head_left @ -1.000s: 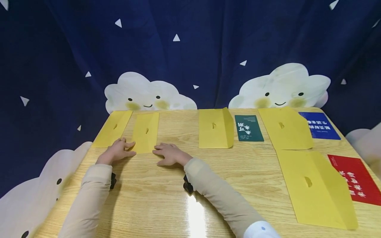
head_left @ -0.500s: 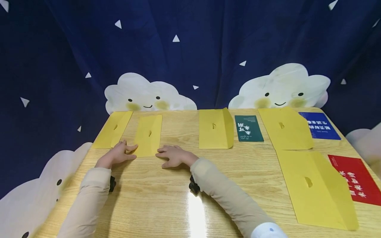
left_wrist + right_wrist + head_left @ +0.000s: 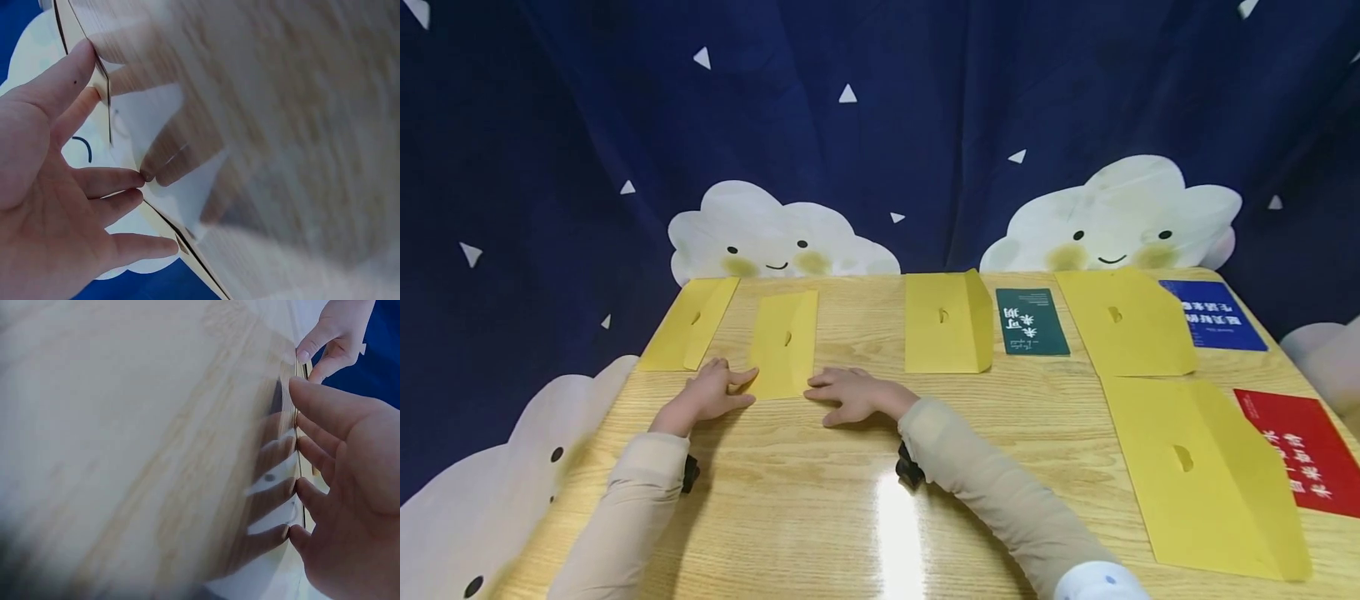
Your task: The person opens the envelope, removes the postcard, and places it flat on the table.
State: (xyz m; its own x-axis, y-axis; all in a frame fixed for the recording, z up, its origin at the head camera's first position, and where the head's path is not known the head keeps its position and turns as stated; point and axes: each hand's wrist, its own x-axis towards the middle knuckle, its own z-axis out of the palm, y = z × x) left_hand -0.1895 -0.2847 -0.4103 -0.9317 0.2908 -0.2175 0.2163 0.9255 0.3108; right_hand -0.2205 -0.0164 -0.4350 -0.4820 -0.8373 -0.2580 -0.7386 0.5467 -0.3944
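Observation:
A small yellow envelope (image 3: 782, 346) with a half-moon slot lies flat on the wooden table between both hands. My left hand (image 3: 709, 395), fingers spread, touches its left edge low down with thumb and finger. At its near right corner, the fingertips of my right hand (image 3: 853, 396) rest flat. Seen from the left wrist, the left hand (image 3: 50, 169) has extended fingers along the surface. In the right wrist view, the fingertips of the right hand (image 3: 356, 450) meet the tabletop, with the left hand (image 3: 340, 334) beyond. Neither hand curls round anything.
Another yellow envelope (image 3: 688, 325) lies to the left. On the right are yellow envelopes (image 3: 928, 342), (image 3: 1120, 333) and a larger yellow envelope (image 3: 1195, 492), with green (image 3: 1033, 333), blue (image 3: 1213, 321) and red (image 3: 1303, 450) cards beside them. A dark blue curtain (image 3: 917, 125) stands behind.
The small envelope has slid to the right and a little nearer, away from the leftmost envelope. Both hands have moved along with it. The view has shifted slightly.

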